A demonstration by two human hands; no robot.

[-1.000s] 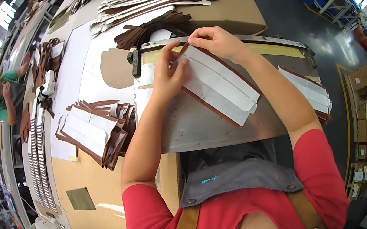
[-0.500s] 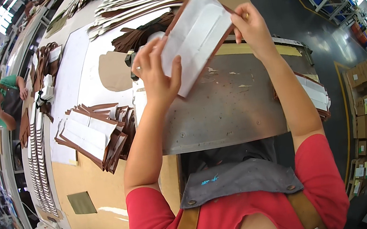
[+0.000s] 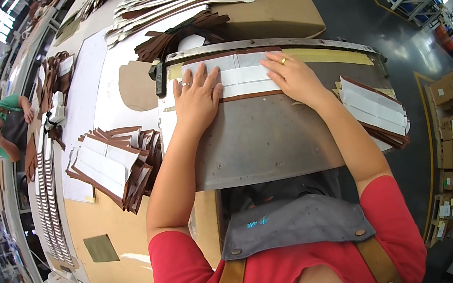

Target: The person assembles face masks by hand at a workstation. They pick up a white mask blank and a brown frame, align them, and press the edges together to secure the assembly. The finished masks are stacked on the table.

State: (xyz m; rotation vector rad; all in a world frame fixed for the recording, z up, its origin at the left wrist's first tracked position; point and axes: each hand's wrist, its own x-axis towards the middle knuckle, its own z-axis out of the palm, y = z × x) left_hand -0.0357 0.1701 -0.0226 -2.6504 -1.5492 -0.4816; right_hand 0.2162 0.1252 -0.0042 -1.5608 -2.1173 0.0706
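Observation:
A brown leather panel with a white lining lies flat along the far part of a grey metal plate, its far edge close to a metal bar. My left hand rests on the panel's left end, fingers stretched out and a ring on one. On its right end lies my right hand, fingers extended and a ring showing. Both palms face down, and neither hand grips the panel. A strip of yellow tape runs along the plate beside the bar.
Left of the plate sits a stack of similar brown-and-white panels; another stack is at the right. Bundled brown straps, white-edged strips and a cardboard box stand beyond. A co-worker is at the far left.
The panel was held up tilted between both hands. Now it is down flat on the plate near the bar, and both hands have lowered and spread over it.

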